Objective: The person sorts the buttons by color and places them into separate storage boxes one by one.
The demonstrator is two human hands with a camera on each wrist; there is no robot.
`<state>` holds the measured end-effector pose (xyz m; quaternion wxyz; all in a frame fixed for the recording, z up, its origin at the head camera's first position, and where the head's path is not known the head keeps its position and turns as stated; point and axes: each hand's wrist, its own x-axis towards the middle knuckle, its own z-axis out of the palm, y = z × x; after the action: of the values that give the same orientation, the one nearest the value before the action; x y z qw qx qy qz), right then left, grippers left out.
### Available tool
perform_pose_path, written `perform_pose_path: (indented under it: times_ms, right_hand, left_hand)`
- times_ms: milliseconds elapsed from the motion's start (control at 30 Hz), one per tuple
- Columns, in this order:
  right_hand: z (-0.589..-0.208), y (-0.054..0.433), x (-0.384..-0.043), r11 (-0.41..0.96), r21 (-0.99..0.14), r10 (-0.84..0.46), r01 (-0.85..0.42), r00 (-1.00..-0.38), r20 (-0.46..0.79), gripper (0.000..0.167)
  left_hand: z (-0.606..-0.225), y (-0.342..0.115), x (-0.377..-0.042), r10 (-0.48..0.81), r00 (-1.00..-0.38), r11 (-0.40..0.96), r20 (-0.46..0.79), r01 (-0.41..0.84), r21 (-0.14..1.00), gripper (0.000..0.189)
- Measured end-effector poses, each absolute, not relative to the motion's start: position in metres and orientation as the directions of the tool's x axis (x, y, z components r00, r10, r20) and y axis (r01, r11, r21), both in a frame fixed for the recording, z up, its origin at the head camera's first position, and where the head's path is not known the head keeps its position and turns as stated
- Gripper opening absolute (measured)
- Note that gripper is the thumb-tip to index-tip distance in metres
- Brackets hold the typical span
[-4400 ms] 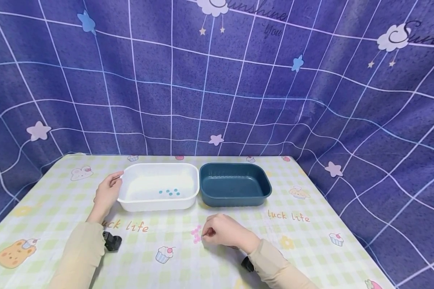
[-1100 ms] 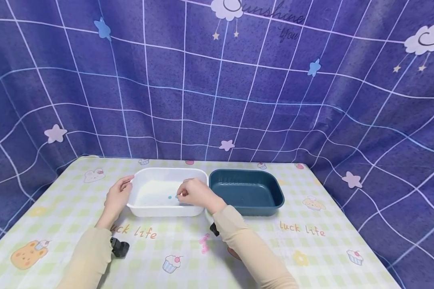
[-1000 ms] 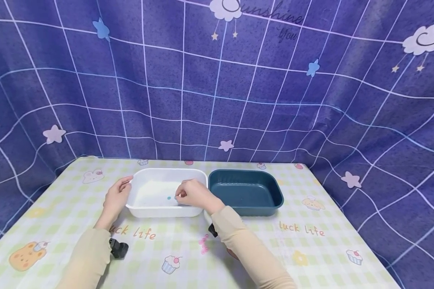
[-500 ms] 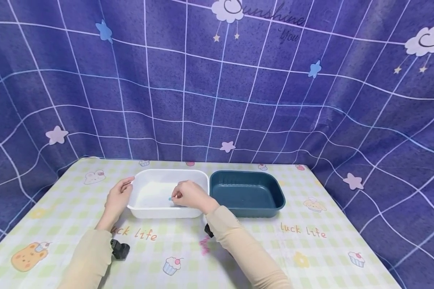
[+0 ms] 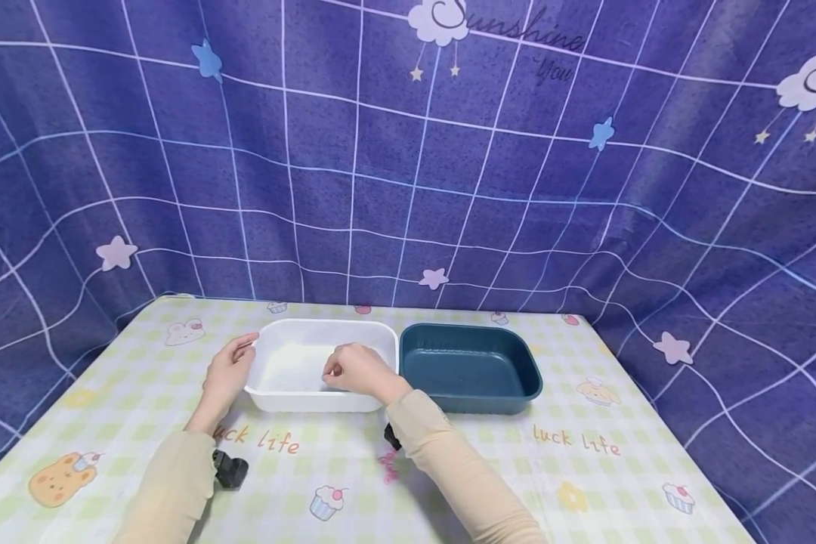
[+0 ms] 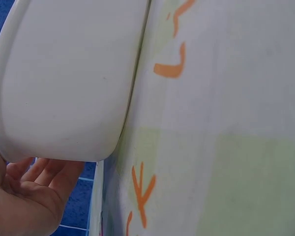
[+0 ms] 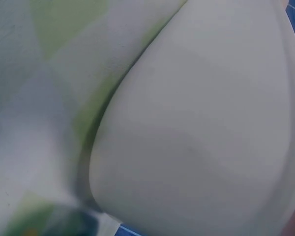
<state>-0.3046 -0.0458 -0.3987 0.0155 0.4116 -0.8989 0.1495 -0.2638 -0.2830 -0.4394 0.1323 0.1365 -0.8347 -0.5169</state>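
Note:
A white bin point(image 5: 313, 402) stands on the table with its left end in my left hand point(image 5: 229, 372). In the left wrist view, the fingers point(image 6: 51, 174) lie against the bin's end wall, their tips hidden behind it. Inside the bin, my right hand point(image 5: 362, 370) has its thumb and index finger pinched together low near the front wall, where the last small blue disc showed. No blue disc is visible now; the curled hand hides what it holds. Several small pink discs point(image 5: 388, 468) lie on the table, partly behind the right forearm.
A dark teal bin point(image 5: 472, 404) stands against the white bin's right side. The table wears a checked cloth point(image 5: 279, 499) with printed cupcakes and lettering. Behind it hangs a blue grid-patterned curtain point(image 5: 326, 151). A black wrist camera point(image 5: 231, 468) sits under the left sleeve.
My right hand has gone from the pink discs into the white bin. Blue discs have disappeared at its fingertips, down to none visible. The left hand stays at the bin.

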Motion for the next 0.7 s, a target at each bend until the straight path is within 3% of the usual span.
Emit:
perform_pose_path:
  times_ms: [700]
  right_hand:
    - [-0.4003,-0.039,-0.307,0.592,-0.28,-0.738,-0.756,-0.648,0.188,0.014]
  left_hand:
    - [-0.4378,-0.2812,-0.2628,-0.372,-0.924,0.448,0.085,-0.099,0.888,0.045]
